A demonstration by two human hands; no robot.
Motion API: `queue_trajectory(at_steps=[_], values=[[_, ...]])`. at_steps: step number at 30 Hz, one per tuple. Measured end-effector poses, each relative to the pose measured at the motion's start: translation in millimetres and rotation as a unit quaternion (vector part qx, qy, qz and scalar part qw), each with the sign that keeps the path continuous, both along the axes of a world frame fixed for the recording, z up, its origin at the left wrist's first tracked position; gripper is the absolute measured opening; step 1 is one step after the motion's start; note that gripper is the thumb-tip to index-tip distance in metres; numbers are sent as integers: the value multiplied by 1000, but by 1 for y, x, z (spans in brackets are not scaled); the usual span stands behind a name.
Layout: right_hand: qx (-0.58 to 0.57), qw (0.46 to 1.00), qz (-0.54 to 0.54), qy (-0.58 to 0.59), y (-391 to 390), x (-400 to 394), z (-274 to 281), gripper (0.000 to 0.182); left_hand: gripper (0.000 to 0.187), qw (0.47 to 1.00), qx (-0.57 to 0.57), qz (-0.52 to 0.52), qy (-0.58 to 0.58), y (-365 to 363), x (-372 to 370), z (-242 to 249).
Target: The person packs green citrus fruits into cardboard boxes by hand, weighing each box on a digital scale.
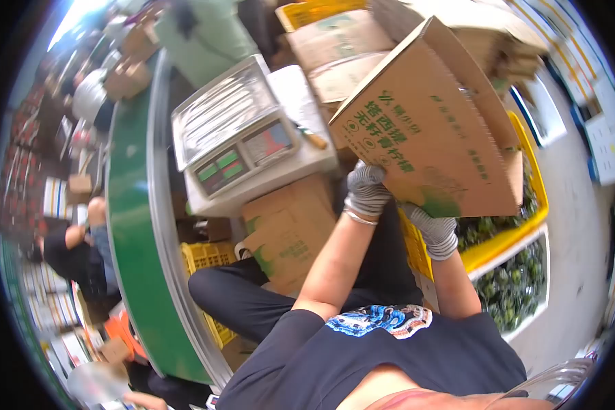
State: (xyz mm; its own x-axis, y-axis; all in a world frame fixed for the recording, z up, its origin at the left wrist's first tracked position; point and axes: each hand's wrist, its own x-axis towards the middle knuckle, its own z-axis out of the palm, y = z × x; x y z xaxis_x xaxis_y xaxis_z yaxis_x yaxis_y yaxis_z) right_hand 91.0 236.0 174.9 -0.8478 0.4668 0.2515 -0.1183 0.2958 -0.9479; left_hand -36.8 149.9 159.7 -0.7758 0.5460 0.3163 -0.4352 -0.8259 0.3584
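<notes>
An open cardboard box (430, 137) with green printing is held up and tilted in front of my body, its flaps spread at the upper right. My left hand (367, 188), in a grey striped glove, grips its lower left corner. On the bottom edge, further right, my right hand (432, 231) holds the same box in a matching glove; its fingertips are partly hidden by the cardboard. Behind the box stands a yellow crate (541, 198) of green fruit. A white crate (546, 273) of wrapped green fruit sits nearer to me.
A digital scale (236, 123) rests on a white stand to the left, with a brown-handled tool (313, 139) beside it. Flattened cartons (290, 236) lean below. A green conveyor (133, 225) runs along the left, with people beyond. More cartons (338, 41) are stacked ahead.
</notes>
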Motion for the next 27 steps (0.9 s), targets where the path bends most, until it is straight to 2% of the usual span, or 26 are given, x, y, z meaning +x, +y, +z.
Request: queue_trajectory(at_steps=[1,2,3,4,5,6,7,9,10,11,12,13,14,15,16,17,19,20,21,23,24,25,26,27], values=[[-89,995,47,12,-9,-15,8,44,47,986,-137,88,23,-31,-28,4],[161,984,65,31,-7,-36,12,44,52,976,-164,132,62,-69,-56,18],[273,954,104,63,-9,-64,23,51,57,960,-191,177,98,-106,-84,33],[379,910,139,94,-12,-91,36,59,74,965,-113,180,155,-146,-106,66],[479,852,169,124,-18,-118,48,66,76,966,-102,202,126,-171,-120,87],[300,928,193,107,-36,-147,53,80,78,966,-89,221,99,-195,-137,101],[110,968,208,82,-56,-177,59,95,70,992,-28,124,24,-232,-170,87],[111,949,294,16,-66,-250,32,111,57,947,-170,266,60,-256,-194,100],[105,939,327,-2,-73,-284,21,117,52,943,-187,269,56,-275,-207,95],[140,932,334,5,-81,-318,11,114,47,939,-202,273,55,-292,-220,89],[197,925,323,9,-91,-351,1,111,29,940,-174,292,24,-298,-225,88],[253,919,303,-3,-99,-378,-7,109,17,838,-323,400,183,-312,-241,67],[302,911,279,-25,-108,-393,-16,106,8,669,-443,520,292,-327,-256,45],[341,899,262,-81,-116,-395,-13,106,10,494,-537,562,389,-326,-258,45],[383,880,247,-136,-123,-398,-9,106,10,674,-490,495,248,-318,-259,46],[381,858,265,-221,-129,-391,20,107,20,805,-385,446,66,-310,-260,47],[364,864,256,-236,-128,-370,39,107,62,842,-381,381,6,-307,-248,60],[350,893,230,-166,-122,-352,37,105,27,850,-319,419,10,-304,-247,56],[334,915,204,-94,-114,-336,33,103,34,829,-321,457,6,-304,-241,56],[297,919,238,100,-80,-303,19,81,50,782,-326,532,-3,-308,-215,54],[265,933,224,92,-63,-273,21,64,60,748,-380,540,65,-328,-193,44],[230,947,208,82,-43,-237,22,48,57,681,-439,578,99,-334,-161,38],[268,945,178,64,-13,-205,6,37,56,635,-459,616,78,-357,-145,2],[162,973,162,35,4,-176,-7,31,53,615,-468,634,-27,-348,-110,-3]])
